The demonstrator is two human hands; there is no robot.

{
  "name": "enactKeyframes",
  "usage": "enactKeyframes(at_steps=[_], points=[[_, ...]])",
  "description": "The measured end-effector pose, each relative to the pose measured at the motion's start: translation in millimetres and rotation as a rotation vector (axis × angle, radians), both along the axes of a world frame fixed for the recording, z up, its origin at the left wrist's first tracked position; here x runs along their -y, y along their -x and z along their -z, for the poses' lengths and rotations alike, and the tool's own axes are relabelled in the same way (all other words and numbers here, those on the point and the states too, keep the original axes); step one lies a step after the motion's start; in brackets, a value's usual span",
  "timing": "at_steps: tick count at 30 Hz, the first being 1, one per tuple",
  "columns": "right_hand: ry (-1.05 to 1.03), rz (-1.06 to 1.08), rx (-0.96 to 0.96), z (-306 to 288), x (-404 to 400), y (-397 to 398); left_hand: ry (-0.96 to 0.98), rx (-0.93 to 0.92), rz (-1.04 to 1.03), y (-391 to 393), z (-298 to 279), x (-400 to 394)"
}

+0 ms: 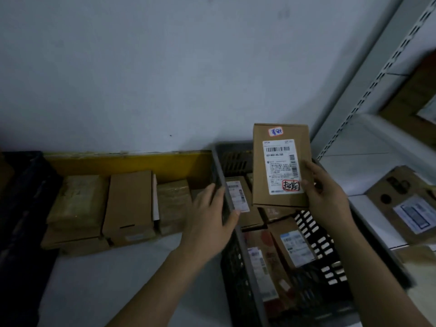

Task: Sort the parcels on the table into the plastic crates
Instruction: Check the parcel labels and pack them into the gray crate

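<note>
On the table [132, 274] at my left, brown parcels [127, 206] sit stacked against the yellow edge. My left hand [210, 215] lies spread, fingers loose, over the rim of the dark plastic crate [236, 260], which holds several labelled boxes. My right hand [323, 192] pinches 1 flat labelled parcel [280, 164] upright above that crate.

Matt brown cardboard parcel [280, 165] w/ white paper label [282, 166], dark slotted plastic crate [238, 263], smooth pale desk [132, 274], painted metal shelf [368, 147].
</note>
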State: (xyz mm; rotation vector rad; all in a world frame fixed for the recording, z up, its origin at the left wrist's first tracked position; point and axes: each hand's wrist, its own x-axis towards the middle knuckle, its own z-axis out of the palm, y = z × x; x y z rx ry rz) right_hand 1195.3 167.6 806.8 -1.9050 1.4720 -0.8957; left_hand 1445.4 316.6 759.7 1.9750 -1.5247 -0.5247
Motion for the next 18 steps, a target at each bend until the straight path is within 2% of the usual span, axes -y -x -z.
enactKeyframes(at_steps=[4, 8, 16, 18], points=[[-0.053, -0.102, -0.134, 49, 54, 9, -0.129, 0.115, -0.025, 38, 14, 21], [-0.082, -0.257, -0.242, 100, 81, -16, -0.217, 0.179, -0.113, 64, 23, 33], [-0.195, -0.374, -0.343, 161, 84, -59, -0.257, 0.284, -0.207, 75, 27, 34], [-0.159, -0.409, -0.451, 171, 78, -66, -0.271, 0.304, -0.211, 74, 28, 34]])
